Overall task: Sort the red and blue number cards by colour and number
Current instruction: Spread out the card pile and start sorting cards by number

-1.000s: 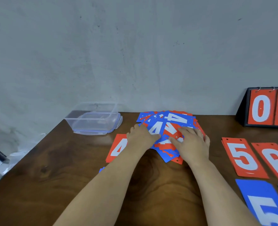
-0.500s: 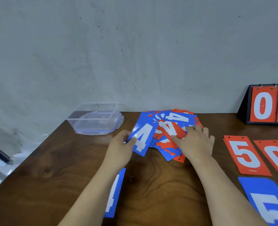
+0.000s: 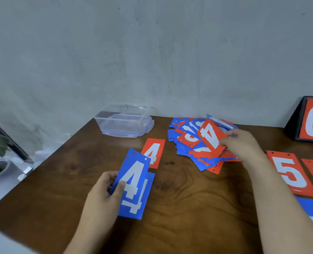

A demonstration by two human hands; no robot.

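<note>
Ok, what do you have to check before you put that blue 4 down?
1. Left hand holds the blue 4 card: ok, thumb on its face.
2. The card beneath matches: ok, the lower blue 4 card lies on the table.
3. The two blue cards line up: not ok, the held one sits tilted and farther back.
4. Right hand has the red 4 card: ok, tilted up over the mixed pile.
5. That red 4 has a place to go: ok, the lone red 4 card lies left of the pile.
6. Right hand pinches only one card: cannot tell.
</note>
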